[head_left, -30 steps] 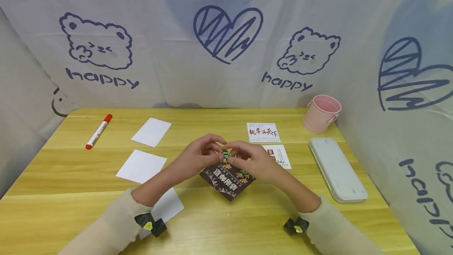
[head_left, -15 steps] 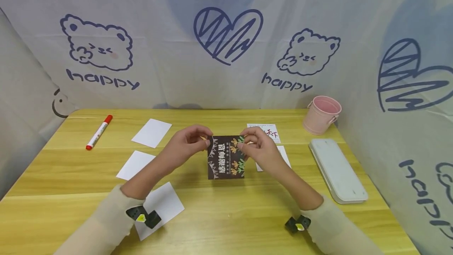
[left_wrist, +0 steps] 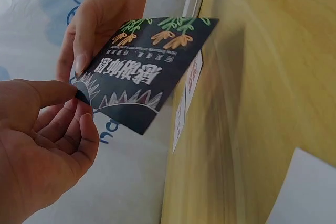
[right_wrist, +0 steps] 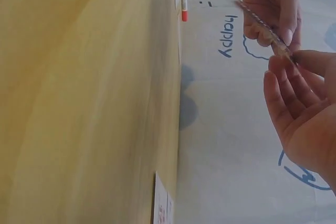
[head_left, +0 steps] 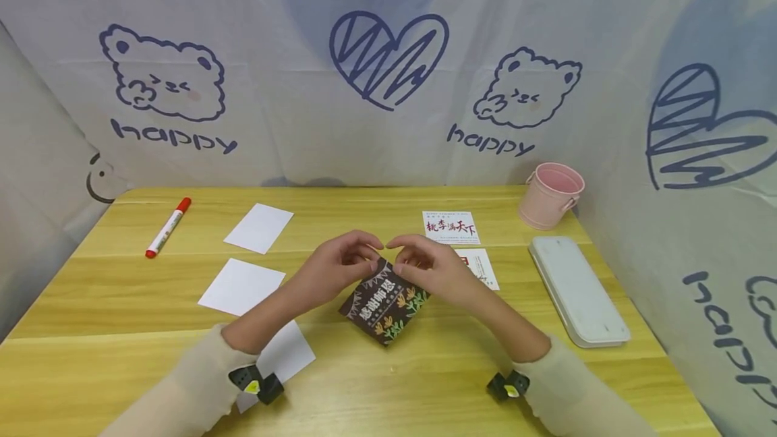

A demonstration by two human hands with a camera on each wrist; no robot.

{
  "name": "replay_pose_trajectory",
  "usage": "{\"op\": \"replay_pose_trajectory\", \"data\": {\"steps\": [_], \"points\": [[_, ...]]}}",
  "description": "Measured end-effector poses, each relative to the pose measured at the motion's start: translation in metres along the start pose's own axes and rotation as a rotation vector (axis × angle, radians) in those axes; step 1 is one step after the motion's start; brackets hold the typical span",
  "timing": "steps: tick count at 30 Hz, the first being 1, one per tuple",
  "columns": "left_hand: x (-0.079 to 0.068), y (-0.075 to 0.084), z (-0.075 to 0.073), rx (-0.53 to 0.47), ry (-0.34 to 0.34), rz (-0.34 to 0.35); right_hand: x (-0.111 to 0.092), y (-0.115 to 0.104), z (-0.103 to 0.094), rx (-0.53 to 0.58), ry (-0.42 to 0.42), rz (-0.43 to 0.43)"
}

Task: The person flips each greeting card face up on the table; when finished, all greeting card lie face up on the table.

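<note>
A dark card (head_left: pixel 385 302) with white lettering, drawn bunting and orange and green flowers hangs tilted above the table, one corner up between the two hands. My left hand (head_left: pixel 336 267) pinches it near that top corner with thumb and fingers. Close beside, my right hand (head_left: pixel 440 268) pinches the same corner area from the other side. In the left wrist view the printed face of the card (left_wrist: pixel 144 74) shows; in the right wrist view the card (right_wrist: pixel 265 30) is seen almost edge-on.
White blank cards (head_left: pixel 241 286) lie at left, one partly under the left forearm. A red-capped marker (head_left: pixel 168 228) is at far left. Two printed cards (head_left: pixel 451 228) lie behind the right hand. A pink bucket (head_left: pixel 551 195) and a white case (head_left: pixel 579 290) stand at right.
The card has been turned between the hands: half a second ago it was square-on and held at both sides. The hands have come closer together, and its lettering now points another way.
</note>
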State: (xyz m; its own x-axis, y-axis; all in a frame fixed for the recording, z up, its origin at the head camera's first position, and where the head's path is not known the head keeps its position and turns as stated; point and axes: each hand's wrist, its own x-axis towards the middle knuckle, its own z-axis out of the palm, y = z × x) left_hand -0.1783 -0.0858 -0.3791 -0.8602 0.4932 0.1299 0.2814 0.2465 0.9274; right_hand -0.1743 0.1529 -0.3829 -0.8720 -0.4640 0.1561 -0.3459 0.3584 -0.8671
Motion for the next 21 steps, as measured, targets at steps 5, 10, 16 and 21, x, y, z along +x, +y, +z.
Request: {"op": "replay_pose_trajectory", "data": {"steps": [5,10,16,21], "points": [[-0.001,-0.001,0.004,-0.036,0.006,-0.019,-0.001,0.001,0.003,-0.021,-0.014,-0.031],[0.001,-0.002,0.003,-0.038,0.011,0.003,-0.001,0.003,0.002,-0.017,-0.002,-0.044],[0.002,-0.002,-0.005,-0.071,0.029,-0.004,-0.002,0.002,-0.004,0.034,0.151,-0.026],[0.003,-0.004,-0.013,-0.091,0.041,-0.036,0.0,0.003,-0.01,0.083,0.302,-0.035]]}}
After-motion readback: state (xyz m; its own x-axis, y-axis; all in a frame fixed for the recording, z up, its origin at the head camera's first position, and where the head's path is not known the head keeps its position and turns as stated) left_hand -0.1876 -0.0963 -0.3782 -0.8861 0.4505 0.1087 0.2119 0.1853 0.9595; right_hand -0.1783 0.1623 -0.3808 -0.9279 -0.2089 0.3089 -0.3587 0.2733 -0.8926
